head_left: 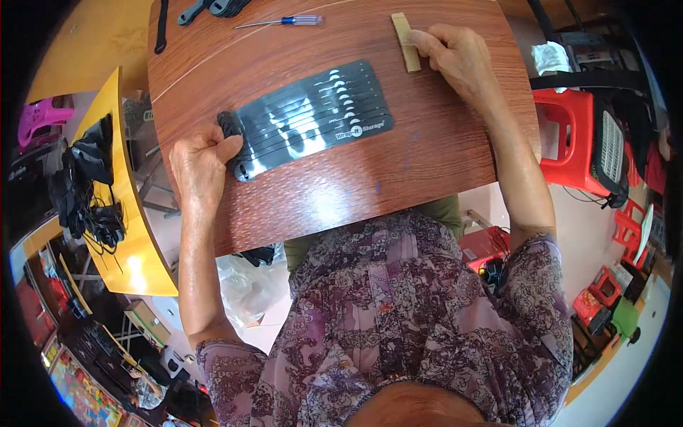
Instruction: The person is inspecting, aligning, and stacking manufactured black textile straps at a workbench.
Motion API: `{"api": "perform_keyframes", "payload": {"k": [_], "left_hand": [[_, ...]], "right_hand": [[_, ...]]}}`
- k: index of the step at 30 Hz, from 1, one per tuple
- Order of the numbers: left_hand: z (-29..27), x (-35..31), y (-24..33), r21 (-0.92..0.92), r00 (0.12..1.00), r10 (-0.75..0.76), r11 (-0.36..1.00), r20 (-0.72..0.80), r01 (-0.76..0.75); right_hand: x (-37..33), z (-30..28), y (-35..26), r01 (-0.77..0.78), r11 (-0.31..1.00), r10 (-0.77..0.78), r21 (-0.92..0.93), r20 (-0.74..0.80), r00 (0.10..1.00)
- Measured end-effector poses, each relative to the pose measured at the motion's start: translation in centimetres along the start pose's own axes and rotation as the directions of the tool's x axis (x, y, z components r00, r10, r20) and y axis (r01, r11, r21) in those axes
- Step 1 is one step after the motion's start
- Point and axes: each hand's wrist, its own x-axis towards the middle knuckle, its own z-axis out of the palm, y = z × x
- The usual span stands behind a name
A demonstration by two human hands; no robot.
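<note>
A flat, glossy dark pack of straps (313, 114) lies slantwise on the wooden table, with thin parallel lines and white print across it. My left hand (201, 160) is closed at its left end, thumb and fingers pinching beside the bunched dark strap ends (229, 125). To the upper right lies a narrow tan strip (405, 41), flat and almost upright in the view. My right hand (459, 53) pinches the strip's right edge near its middle, the fingers curled in. The two hands are well apart.
Beyond the pack lies a screwdriver (292, 20) with a clear and blue handle. Dark straps (220, 7) sit at the far left of the table (320, 196). A yellow table (131, 245) with black cords stands at left, a red stool (569, 135) at right.
</note>
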Motion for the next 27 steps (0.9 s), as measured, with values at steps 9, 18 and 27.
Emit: {"api": "perform_keyframes", "payload": {"k": [9,18,27], "left_hand": [[-0.5,-0.6,1.7,-0.117,0.963,-0.233,0.961,0.139,0.249],[0.7,-1.0,1.1,-0.331,0.978,-0.203,0.921,0.040,0.204],[-1.7,-1.3,4.2,-0.424,0.983,-0.016,0.903,-0.185,-0.065]], "right_hand": [[-0.2,0.4,0.3,0.003,1.000,-0.004,-0.020,-0.042,0.999],[-0.8,0.9,0.1,0.033,0.998,-0.036,-0.059,-0.061,0.997],[-0.4,0.1,-1.2,-0.031,0.997,0.033,-0.073,0.024,0.999]]}}
